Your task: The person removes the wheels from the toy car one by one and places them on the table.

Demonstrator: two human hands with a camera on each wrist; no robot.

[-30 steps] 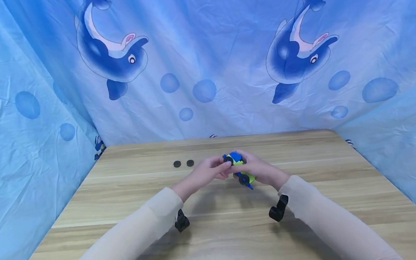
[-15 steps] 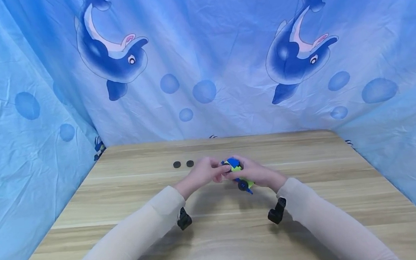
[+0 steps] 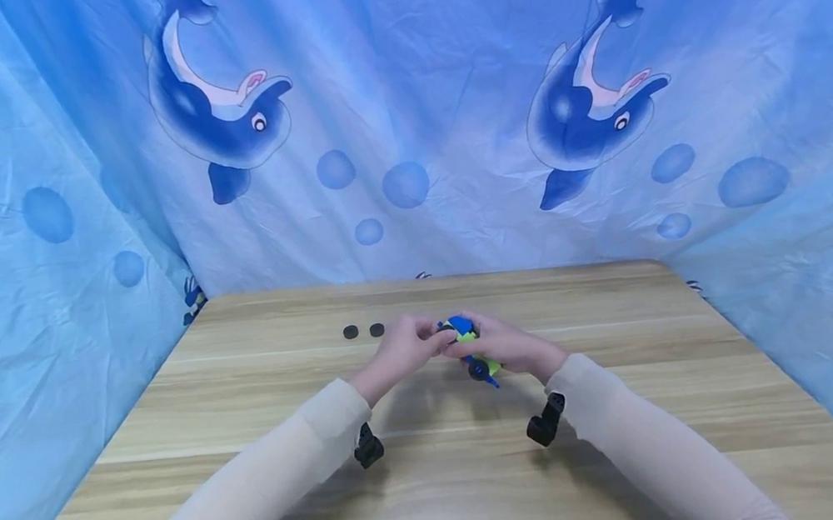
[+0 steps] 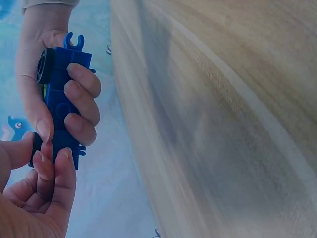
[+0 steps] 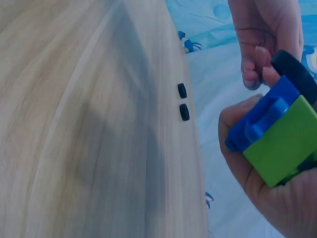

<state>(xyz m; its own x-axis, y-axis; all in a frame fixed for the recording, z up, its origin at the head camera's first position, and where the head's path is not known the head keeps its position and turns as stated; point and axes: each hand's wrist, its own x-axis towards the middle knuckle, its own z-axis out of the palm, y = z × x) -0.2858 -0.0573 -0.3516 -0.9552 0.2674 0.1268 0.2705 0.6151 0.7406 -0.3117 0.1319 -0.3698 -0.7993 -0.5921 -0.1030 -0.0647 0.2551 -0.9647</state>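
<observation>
A small blue and lime-green toy car [image 3: 460,325] is held up over the table between both hands. My right hand [image 3: 511,343] grips its body, with several fingers curled across the blue underside [image 4: 60,101] in the left wrist view. At the car's other end, my left hand [image 3: 402,349] pinches a black wheel [image 4: 36,148] between thumb and fingers. Whether that wheel is fully seated is hidden by the fingers. Another black wheel [image 4: 45,65] sits on the same side, near a blue clip [image 4: 74,41]. Lime green bodywork [image 5: 285,144] shows in the right wrist view.
Two loose black wheels [image 3: 351,332] [image 3: 376,329] lie on the wooden table [image 3: 439,492], left of the hands towards the back edge. A blue dolphin-print curtain [image 3: 402,111] surrounds the table at the back and sides. Each wrist carries a black camera mount [image 3: 368,446].
Both hands and the toy car have come slightly down and to the left. The left fingers stay at the same wheel. The camera view has shifted a little.
</observation>
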